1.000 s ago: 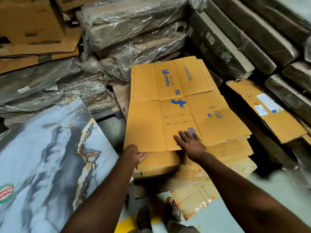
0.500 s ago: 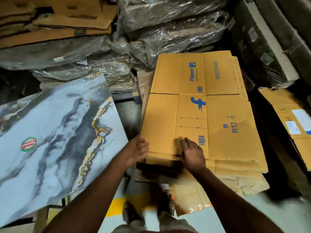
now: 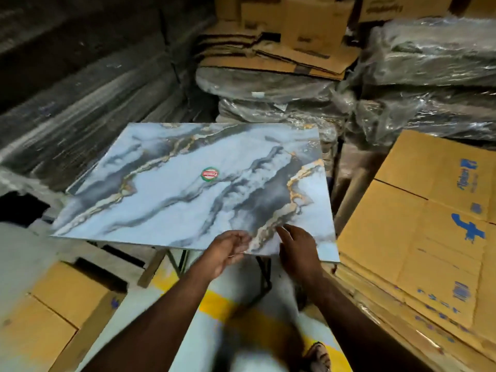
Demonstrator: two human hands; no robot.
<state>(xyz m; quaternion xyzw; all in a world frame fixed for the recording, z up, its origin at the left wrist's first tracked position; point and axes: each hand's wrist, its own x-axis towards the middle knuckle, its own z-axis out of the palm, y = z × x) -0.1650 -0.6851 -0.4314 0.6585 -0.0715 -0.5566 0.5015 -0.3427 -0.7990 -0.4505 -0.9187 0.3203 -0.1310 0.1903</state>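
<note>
Tile [image 3: 193, 183]: lies flat on a stand [image 3: 263, 272], of which only the legs show, below the tile's near edge. I judge the tile heavy, rigid, glossy-slick and brittle at its corners. I would take hold at two opposite edges with palms under, never by one corner.

Left hand [image 3: 228, 251]: loosely spread, fingertips at the near edge. Right hand [image 3: 298, 249]: fingers straight, on the top face beside it. Blur hides actual contact. Sticker [image 3: 210, 174] text is unreadable, and the cartons [image 3: 418, 237] at right are cut off.
</note>
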